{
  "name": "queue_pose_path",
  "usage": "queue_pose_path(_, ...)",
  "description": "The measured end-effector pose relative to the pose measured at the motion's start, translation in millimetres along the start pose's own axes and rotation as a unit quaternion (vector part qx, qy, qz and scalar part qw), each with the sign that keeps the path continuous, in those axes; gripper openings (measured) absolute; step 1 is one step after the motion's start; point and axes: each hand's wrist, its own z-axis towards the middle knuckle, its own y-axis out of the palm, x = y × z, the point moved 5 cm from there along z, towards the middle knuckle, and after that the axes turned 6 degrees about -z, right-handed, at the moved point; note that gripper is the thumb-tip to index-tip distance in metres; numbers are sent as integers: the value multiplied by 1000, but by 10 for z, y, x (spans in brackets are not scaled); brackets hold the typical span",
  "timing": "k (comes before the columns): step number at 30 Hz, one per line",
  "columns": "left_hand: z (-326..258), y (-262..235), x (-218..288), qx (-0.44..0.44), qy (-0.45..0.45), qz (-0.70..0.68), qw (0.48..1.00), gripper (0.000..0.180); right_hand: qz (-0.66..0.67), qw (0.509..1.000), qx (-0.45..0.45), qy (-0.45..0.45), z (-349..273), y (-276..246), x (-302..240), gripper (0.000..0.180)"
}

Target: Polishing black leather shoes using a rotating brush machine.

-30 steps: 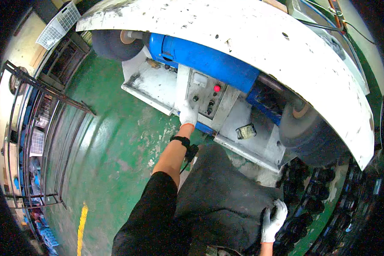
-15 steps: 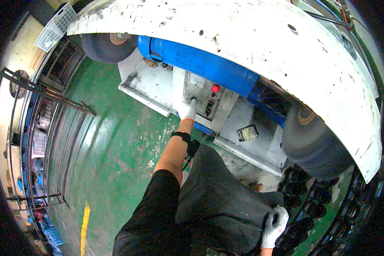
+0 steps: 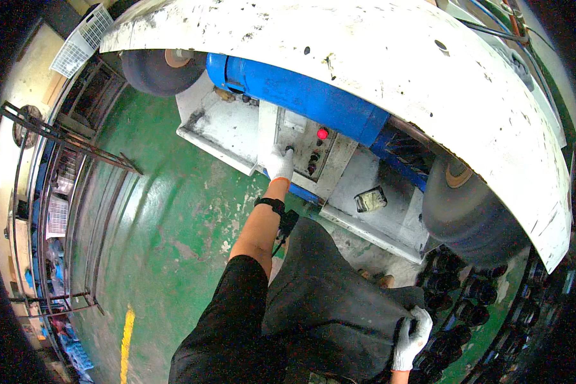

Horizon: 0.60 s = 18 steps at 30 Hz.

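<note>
My left hand [image 3: 280, 164], in a white knit glove, reaches to the control panel [image 3: 292, 131] of a polishing machine. Its fingers close around a small dark knob [image 3: 289, 149]; the fingertips are partly hidden. A red button [image 3: 322, 133] and several dark knobs sit to the right of it. My right hand [image 3: 414, 339], gloved too, is at the lower right, its fingers curled over the edge of the dark grey apron [image 3: 326, 301]. Above the panel runs a blue motor housing [image 3: 301, 96], with a dark wheel [image 3: 166, 72] at its left and a larger one [image 3: 470, 214] at its right.
A worn white hood [image 3: 339, 38] arches over the machine. A small block-like item [image 3: 371, 200] lies on the right white tray. Metal racks [image 3: 70, 141] and white baskets [image 3: 83, 41] stand at the left. Several black round parts [image 3: 473, 288] line the lower right floor.
</note>
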Motion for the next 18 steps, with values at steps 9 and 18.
queue_pose_path(9, 38, -29, -173, -65, -57, -2, 996, 43, 0, 1000, 1, 6, -54, 53, 8, 26)
queue_pose_path(18, 772, -625, -681, 125, 162, 21, 979, 43, 24, 995, 45, -86, 161, -55, -273, 25)
